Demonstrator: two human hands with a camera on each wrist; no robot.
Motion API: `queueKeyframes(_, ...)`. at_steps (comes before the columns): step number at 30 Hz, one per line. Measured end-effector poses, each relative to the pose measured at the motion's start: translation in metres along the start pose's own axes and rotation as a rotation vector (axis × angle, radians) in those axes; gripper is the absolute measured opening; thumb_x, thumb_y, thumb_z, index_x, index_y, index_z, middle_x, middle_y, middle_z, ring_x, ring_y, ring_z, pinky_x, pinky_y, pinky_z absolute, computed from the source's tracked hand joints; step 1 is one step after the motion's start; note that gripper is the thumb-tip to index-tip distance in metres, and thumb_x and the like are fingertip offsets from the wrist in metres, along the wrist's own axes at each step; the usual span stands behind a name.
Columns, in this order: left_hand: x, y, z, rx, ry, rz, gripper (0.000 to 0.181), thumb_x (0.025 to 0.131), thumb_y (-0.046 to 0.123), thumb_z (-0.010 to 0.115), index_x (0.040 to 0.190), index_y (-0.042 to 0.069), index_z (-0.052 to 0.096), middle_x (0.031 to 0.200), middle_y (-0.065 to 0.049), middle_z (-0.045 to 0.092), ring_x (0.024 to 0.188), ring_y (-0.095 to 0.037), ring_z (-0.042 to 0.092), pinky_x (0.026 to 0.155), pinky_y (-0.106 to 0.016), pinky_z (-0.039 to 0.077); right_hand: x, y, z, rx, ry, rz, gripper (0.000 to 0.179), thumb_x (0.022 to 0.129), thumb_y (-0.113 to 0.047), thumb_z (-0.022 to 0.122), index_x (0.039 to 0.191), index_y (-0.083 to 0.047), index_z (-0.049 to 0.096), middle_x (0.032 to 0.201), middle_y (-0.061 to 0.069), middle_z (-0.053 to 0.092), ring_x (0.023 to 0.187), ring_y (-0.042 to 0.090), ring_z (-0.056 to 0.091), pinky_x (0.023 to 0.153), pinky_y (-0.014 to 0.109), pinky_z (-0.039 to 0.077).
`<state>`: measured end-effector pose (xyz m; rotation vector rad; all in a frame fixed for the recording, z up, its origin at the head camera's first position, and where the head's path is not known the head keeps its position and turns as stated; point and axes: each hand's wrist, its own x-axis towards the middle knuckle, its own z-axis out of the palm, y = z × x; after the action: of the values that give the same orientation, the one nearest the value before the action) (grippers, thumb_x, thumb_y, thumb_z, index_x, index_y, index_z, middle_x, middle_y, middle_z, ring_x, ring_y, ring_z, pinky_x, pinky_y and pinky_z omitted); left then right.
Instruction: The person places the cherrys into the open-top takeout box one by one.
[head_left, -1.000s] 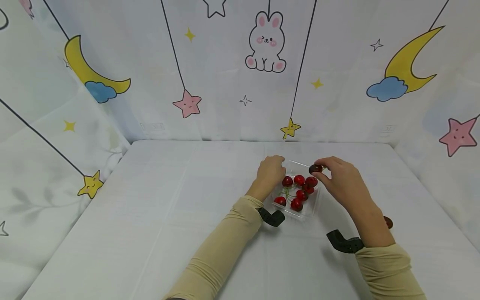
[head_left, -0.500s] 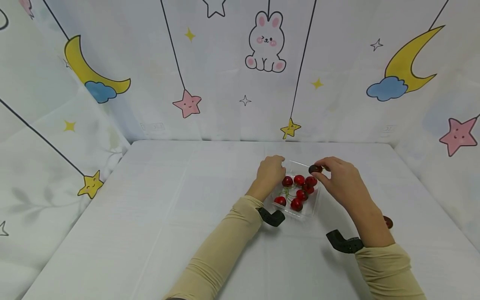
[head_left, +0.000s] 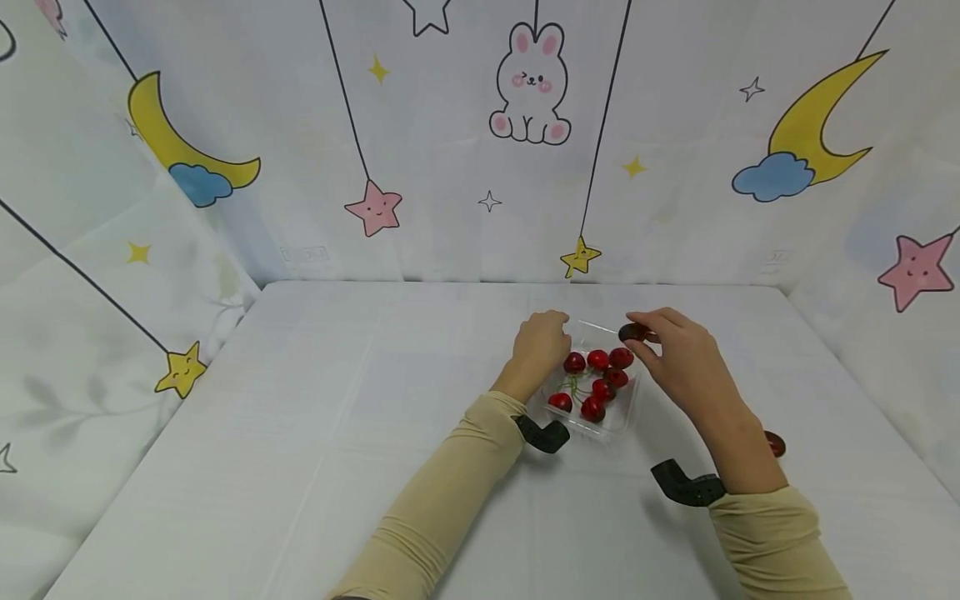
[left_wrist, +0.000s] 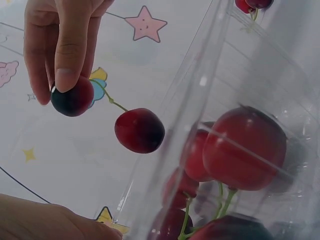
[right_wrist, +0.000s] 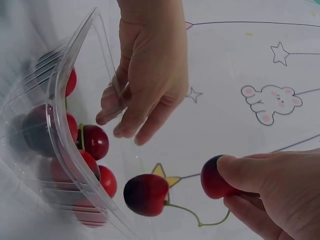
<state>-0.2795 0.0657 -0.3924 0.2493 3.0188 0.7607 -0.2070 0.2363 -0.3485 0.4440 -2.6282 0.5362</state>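
A clear plastic box holds several red cherries with green stems. At its far left corner my left hand grips the rim, its fingers straddling the edge in the right wrist view. Over the right side of the box, my right hand pinches a dark red cherry between thumb and fingers. A green stem joins it to a second cherry, which hangs beside the box wall. In the left wrist view, the pinched cherry and hanging cherry both show.
Beside my right wrist, a cherry lies on the white table, partly hidden by the forearm. Further cherries show at the top of the left wrist view. A printed cloth wall rises behind the table.
My right hand has risen slightly with the pinched cherry, and the fingers have shifted a little on it. My left hand and the box have stayed in place.
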Motion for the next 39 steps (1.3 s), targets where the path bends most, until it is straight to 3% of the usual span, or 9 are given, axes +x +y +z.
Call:
queueKeyframes(5,-0.0007,-0.0003,-0.0003,-0.017,-0.002,-0.001,0.036,0.093,0.019,0.057,0.129,0.014,0.06,0.125,-0.001,0.065,0.088,-0.015,0.065,0.061,-0.021,0.052,0.0004,-0.0005,0.0005,-0.009,0.019,-0.009,0.037,0.082,-0.006,0.072,0.118,-0.001,0.064,0.106,0.017,0.061,0.091,0.035,0.064,0.078,0.049,0.054)
queueKeyframes(14,-0.0007,-0.0003,0.0007,-0.014,-0.004,-0.012,0.037,0.093,0.02,0.058,0.13,0.015,0.059,0.124,-0.001,0.066,0.101,-0.018,0.067,0.076,-0.028,0.056,0.0007,-0.0001,0.0023,-0.034,-0.002,-0.011,0.033,0.084,-0.007,0.07,0.116,0.0,0.066,0.105,0.018,0.059,0.089,0.031,0.062,0.076,0.048,0.055)
queueKeyframes(30,-0.0006,-0.0002,0.0006,-0.014,0.001,-0.008,0.036,0.093,0.02,0.058,0.129,0.015,0.06,0.122,-0.002,0.066,0.097,-0.017,0.067,0.071,-0.026,0.056,0.0009,-0.0011,0.0046,-0.002,-0.063,0.03,0.028,0.086,-0.009,0.067,0.113,0.002,0.063,0.108,0.02,0.062,0.092,0.037,0.067,0.077,0.048,0.055)
queueKeyframes(39,-0.0017,0.0006,-0.0018,-0.007,-0.003,0.0,0.036,0.093,0.02,0.058,0.129,0.014,0.06,0.123,-0.002,0.066,0.091,-0.015,0.066,0.065,-0.023,0.055,0.0012,-0.003,0.0047,-0.007,-0.08,0.024,0.037,0.089,-0.01,0.065,0.124,0.0,0.059,0.109,0.02,0.06,0.092,0.035,0.067,0.077,0.047,0.055)
